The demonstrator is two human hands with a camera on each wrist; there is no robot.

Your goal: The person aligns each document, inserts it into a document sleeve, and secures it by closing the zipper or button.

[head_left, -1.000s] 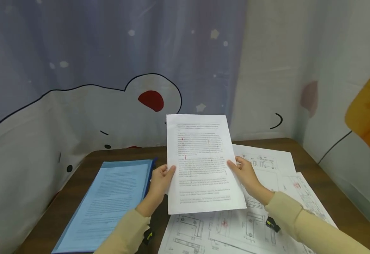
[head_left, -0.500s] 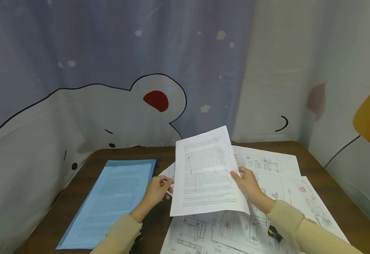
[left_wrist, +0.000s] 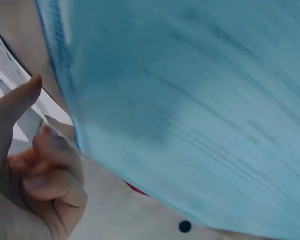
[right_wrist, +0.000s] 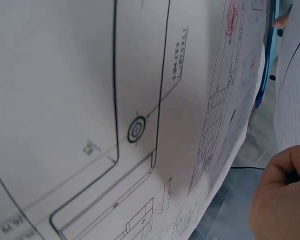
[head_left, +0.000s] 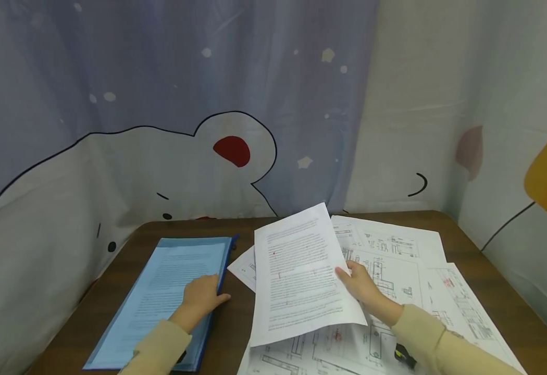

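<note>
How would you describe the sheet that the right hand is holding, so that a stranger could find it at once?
On the brown table, right of the blue folder, lie large sheets of line drawings. Above them the right hand grips one smaller sheet by its right edge, lifted and tilted. It alone carries dense text with small red marks, not drawings.

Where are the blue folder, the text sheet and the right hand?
blue folder (head_left: 161,291), head view, middle of its cover
text sheet (head_left: 297,265), head view, printed middle
right hand (head_left: 360,281), head view, back of hand

Small rotated figures on the engineering drawing (right_wrist: 140,100) appear to read "2-Ø4.299" and "Ø7.5×5.7"; print on the text page (head_left: 301,271) stays illegible.
</note>
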